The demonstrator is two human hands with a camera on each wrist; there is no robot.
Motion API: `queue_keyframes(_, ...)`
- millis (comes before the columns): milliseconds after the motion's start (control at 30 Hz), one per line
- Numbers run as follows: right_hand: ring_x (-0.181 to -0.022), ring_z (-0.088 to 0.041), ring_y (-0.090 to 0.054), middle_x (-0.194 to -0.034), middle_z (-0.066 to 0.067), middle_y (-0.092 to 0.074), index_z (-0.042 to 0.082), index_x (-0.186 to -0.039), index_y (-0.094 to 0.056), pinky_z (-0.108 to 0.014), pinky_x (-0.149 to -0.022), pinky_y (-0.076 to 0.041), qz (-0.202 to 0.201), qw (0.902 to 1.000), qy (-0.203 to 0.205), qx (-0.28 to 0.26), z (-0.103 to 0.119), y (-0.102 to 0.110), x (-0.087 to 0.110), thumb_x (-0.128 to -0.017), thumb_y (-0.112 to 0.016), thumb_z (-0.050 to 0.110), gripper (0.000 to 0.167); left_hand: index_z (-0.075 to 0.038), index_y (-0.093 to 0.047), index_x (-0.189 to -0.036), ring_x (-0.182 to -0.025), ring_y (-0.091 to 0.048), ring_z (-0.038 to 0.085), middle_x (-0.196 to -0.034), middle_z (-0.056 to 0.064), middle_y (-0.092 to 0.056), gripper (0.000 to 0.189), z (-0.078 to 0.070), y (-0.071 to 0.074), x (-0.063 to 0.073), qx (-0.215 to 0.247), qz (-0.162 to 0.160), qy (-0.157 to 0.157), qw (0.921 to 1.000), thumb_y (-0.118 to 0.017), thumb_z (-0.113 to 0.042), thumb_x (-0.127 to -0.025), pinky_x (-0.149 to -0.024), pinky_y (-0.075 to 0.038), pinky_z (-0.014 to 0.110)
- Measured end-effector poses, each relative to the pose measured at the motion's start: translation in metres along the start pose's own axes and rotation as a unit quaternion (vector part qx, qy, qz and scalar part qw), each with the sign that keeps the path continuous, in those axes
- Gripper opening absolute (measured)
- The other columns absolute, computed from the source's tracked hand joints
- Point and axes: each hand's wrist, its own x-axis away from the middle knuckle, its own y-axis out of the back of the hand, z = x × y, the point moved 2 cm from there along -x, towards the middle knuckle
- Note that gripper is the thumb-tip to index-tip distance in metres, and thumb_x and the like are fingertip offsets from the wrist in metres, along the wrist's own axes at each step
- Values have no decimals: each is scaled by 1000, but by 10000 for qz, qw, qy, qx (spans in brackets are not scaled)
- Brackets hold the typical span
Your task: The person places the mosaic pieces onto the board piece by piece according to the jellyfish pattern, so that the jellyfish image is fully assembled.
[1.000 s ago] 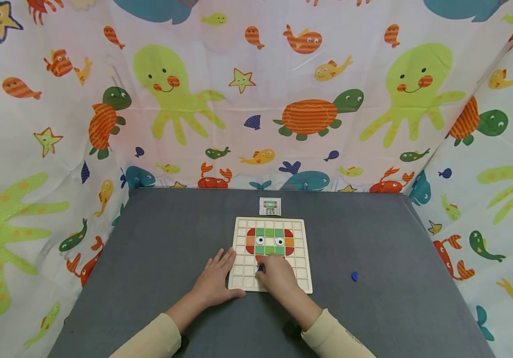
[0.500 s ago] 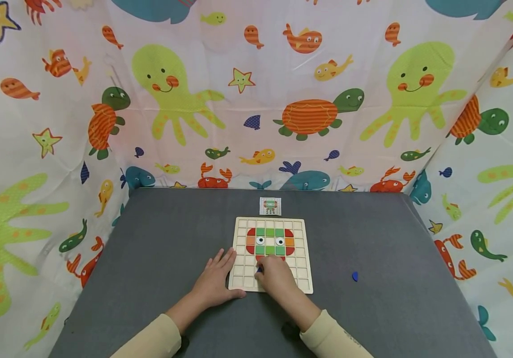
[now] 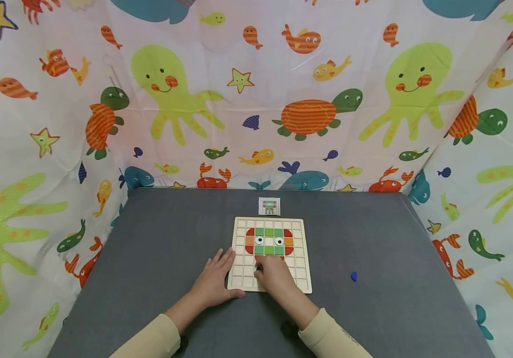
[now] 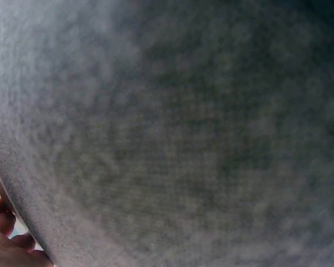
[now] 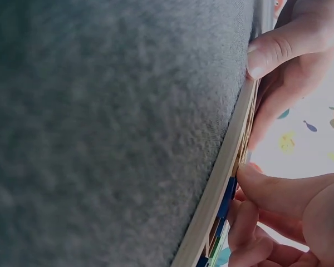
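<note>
A wooden grid board (image 3: 300, 258) lies on the table, bearing a red, orange and green tile pattern with two round eye tiles (image 3: 259, 240). My left hand (image 3: 213, 280) rests flat with its fingers spread along the board's left edge, thumb at the near left corner. Over the lower middle of the grid, my right hand (image 3: 278, 276) has thumb and fingers curled together at a small blue tile (image 5: 227, 198). In the right wrist view this tile sits low at the board's surface, between thumb and fingertips. The right hand covers part of the lower grid from above.
One loose blue tile (image 3: 354, 276) lies on the grey table to the right of the board. Behind the board is a small picture card (image 3: 269, 206) with a similar pattern. A curtain (image 3: 220, 104) printed with sea animals hangs around the table's far side and flanks.
</note>
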Motion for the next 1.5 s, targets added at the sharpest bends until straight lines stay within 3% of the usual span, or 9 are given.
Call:
queue_keyframes(533,-63,-13,-53,-66,2,-62,9,-79,-74,-28,-58,-43,57,9996,-224,-150,2,1,-1,-80,-84,9,11,-8,-30,-160,-155,-19,36,-166,8,-28,114,1,-1,0,-49,-47,-19,10000,-81,-63,-74,-121,-23,61)
queue_keyframes(833,-67,-12,-58,-76,0,-68,4,-94,-77,-31,-62,-52,-249,9978,-463,-407,-3,33,13,-83,-82,10,13,-9,-29,-160,-155,-18,35,-167,7,-27,114,1,-1,-1,-2,25,20,10000,-80,-64,-74,-121,-21,61)
queue_keyframes(1033,-74,-14,-64,-89,-2,-73,9,-102,-78,-35,-66,-53,-493,9926,-1071,-303,-29,64,31,-84,-83,18,21,-9,-28,-160,-156,-16,35,-167,7,-26,115,2,-2,-2,30,28,26,10000,-80,-64,-74,-121,-20,62)
queue_keyframes(1300,-82,-21,-68,-102,-5,-74,12,-107,-77,-43,-65,-53,-923,9814,-1679,78,-85,104,65,-83,-83,19,26,-8,-27,-160,-156,-16,36,-167,8,-26,115,1,0,-2,60,49,-8,10000,-79,-65,-74,-121,-20,62)
queue_keyframes(1500,-85,-27,-67,-113,-14,-70,9,-117,-73,-44,-63,-52,-659,9807,-1827,207,-134,121,90,-85,-81,15,34,-8,-29,-160,-155,-17,37,-167,9,-26,115,-2,0,0,67,57,1,10000,-80,-64,-74,-120,-21,63)
